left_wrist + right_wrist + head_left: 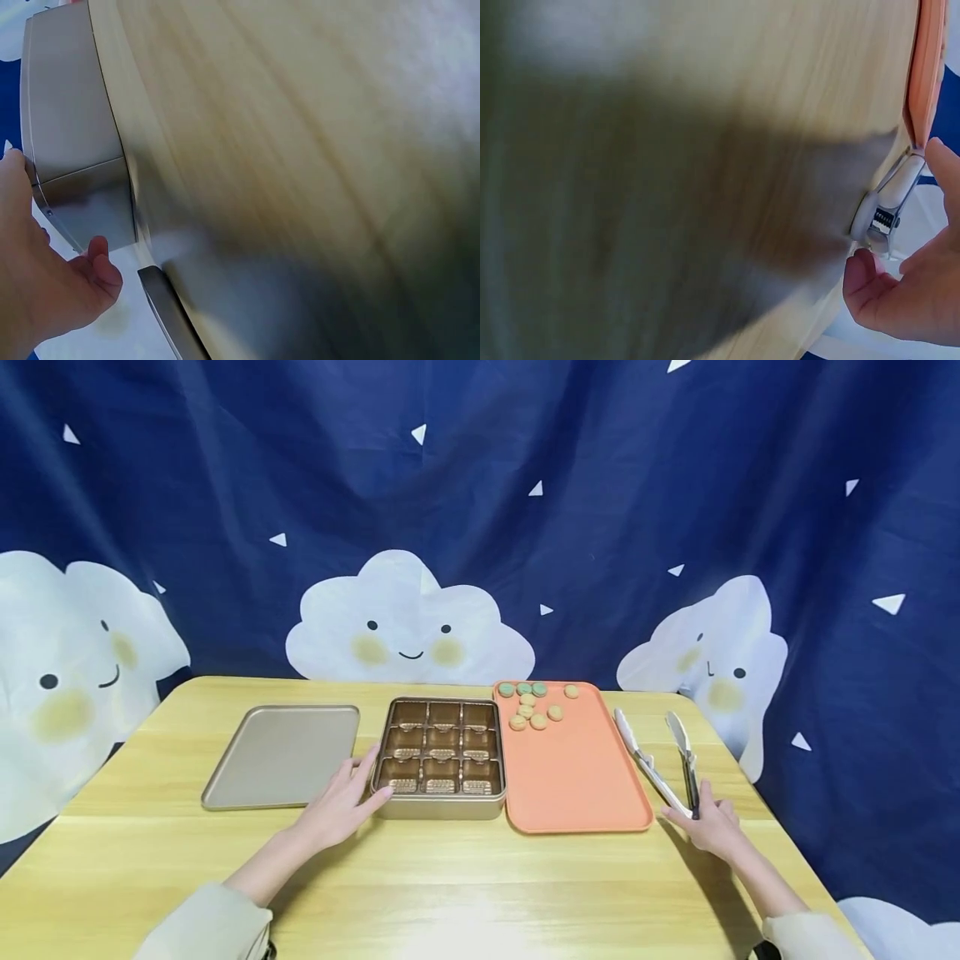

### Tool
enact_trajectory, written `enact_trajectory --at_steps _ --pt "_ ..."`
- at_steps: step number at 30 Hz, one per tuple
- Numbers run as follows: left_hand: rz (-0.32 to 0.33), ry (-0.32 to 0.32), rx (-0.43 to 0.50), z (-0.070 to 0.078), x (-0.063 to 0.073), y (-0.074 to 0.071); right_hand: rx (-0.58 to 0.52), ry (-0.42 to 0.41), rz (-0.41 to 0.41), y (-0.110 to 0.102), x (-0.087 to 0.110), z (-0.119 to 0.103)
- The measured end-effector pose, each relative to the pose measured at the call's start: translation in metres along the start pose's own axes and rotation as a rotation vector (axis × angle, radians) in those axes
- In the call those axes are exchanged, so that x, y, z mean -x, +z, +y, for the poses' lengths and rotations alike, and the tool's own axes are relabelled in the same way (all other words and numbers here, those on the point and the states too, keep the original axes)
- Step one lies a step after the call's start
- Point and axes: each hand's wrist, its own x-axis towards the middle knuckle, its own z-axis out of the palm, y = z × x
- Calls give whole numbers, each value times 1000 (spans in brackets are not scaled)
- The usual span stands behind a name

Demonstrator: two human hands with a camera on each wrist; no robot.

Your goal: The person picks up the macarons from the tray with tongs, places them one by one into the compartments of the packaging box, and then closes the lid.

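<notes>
A bronze-coloured square tin (442,808) holds a brown plastic insert with several compartments. My left hand (341,806) lies at its left side, thumb by the near left corner and fingers extended along the edge. The left wrist view shows this hand (60,277) beside the tin's corner (86,202). To the right, metal tongs (686,756) lie with their arms spread and tips pointing away. My right hand (716,827) is at their hinge end. In the right wrist view, its thumb and fingers stand apart on either side of the tongs (892,191).
A flat bronze lid (288,756) lies left of the tin. An orange tray (577,777) sits between tin and tongs, with green macarons (524,689) and several yellowish macarons (538,722) at its far end. A blue cloud-print curtain (480,468) hangs behind the wooden table (420,877).
</notes>
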Motion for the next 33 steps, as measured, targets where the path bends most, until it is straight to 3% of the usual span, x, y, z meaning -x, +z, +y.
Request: enact_trajectory --at_steps 5,17,33 --pt "-16 -9 5 2 -4 0 -4 2 19 -4 -4 0" --pt "-54 20 50 8 -11 0 73 121 -18 -7 -18 0" --pt "-25 2 63 5 -7 1 93 114 45 2 -22 1"
